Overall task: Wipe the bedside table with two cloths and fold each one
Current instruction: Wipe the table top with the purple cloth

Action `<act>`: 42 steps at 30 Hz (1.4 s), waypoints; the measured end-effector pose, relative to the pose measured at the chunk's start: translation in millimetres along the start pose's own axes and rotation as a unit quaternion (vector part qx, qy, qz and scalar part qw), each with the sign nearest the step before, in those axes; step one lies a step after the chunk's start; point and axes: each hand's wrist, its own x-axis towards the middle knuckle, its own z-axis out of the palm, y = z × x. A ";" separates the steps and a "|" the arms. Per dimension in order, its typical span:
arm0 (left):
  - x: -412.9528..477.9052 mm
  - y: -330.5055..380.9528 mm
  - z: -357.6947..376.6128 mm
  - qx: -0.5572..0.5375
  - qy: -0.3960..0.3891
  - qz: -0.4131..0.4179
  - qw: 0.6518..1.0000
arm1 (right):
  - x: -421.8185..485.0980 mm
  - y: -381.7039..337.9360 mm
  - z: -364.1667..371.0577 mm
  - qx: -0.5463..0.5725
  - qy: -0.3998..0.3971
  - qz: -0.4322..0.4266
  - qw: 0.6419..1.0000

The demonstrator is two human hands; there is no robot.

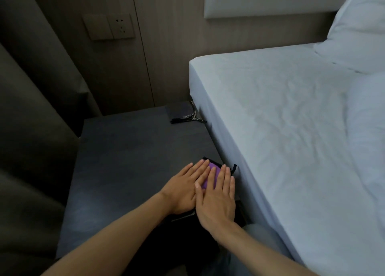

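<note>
Left hand (183, 189) and right hand (216, 200), fingers straight, flat atop soft black-edged purple cloth (214, 168) on matte dark bedside table (125, 150).

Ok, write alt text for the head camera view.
The left hand and right hand press flat on a purple cloth at the near corner of a dark bedside table, beside a white bed. A second dark cloth lies at the table's far corner.
</note>
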 end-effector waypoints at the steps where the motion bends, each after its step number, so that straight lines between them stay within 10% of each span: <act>1: -2.9 -2.9 2.6 0.008 -0.002 0.006 1.000 | -3.6 -5.0 -1.2 0.005 -0.008 0.011 1.000; 16: -70.0 -58.2 -6.2 0.055 -0.048 -0.033 0.997 | -18.8 -88.5 -6.1 0.013 -0.109 -0.017 0.994; 42: -237.1 -54.8 8.4 -0.027 0.054 -0.479 0.876 | -39.2 -226.1 12.2 -0.046 -0.197 -0.421 0.884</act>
